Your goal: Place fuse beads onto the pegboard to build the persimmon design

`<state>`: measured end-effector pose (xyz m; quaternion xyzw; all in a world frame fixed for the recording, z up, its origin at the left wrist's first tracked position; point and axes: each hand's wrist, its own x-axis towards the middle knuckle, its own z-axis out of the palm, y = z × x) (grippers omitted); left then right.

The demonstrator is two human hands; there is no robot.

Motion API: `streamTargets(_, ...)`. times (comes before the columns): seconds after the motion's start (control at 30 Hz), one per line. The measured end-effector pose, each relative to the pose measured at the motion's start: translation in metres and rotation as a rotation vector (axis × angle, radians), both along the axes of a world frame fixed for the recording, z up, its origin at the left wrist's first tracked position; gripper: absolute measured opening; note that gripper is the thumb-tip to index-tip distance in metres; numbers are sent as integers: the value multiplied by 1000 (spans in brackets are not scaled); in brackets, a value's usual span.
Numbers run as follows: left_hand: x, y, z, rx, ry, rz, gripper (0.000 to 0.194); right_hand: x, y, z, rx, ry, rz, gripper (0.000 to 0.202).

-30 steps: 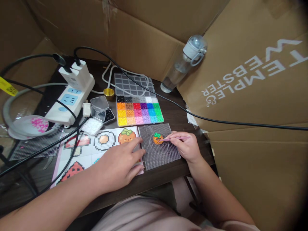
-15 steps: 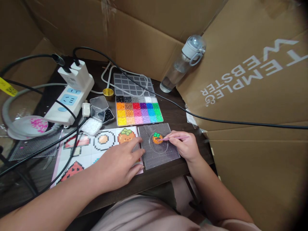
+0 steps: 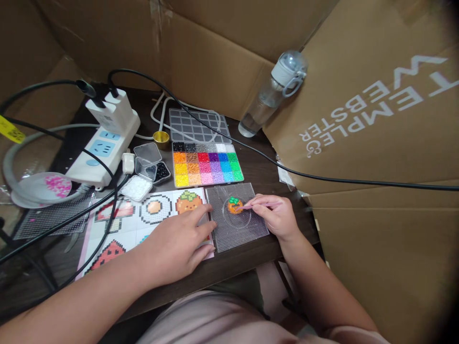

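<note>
My right hand [image 3: 278, 217] pinches pink tweezers [image 3: 263, 205]; their tip is over an orange and green bead figure [image 3: 235, 206]. That figure sits on a clear pegboard [image 3: 229, 239] with a round outline on it. Spread flat, my left hand [image 3: 179, 246] rests on the pattern sheet [image 3: 124, 229], fingertips at the pegboard's left edge. Printed on the sheet are pixel pictures, among them an egg and an orange fruit with green leaves; my hand covers part of them. Behind the pegboard is a sorted bead box [image 3: 208, 165] with many colours.
A power strip [image 3: 103, 148] with black cables stands at the left. Small boxes of black beads [image 3: 161, 172] and white beads [image 3: 136, 188] sit near a gold cup [image 3: 161, 139]. A water bottle [image 3: 263, 100] is at the back; one black cable [image 3: 322, 179] crosses to the right.
</note>
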<state>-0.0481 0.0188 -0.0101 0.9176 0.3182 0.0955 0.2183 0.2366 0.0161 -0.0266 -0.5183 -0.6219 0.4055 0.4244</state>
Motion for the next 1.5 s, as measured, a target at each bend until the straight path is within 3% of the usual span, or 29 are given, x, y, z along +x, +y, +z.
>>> streamTargets(0.87, 1, 1, 3, -5, 38, -17, 29, 0, 0, -2, 29, 44, 12, 10)
streamTargets(1.5, 2, 1, 0, -4, 36, -15, 31, -3, 0, 6, 6, 12, 62, 10)
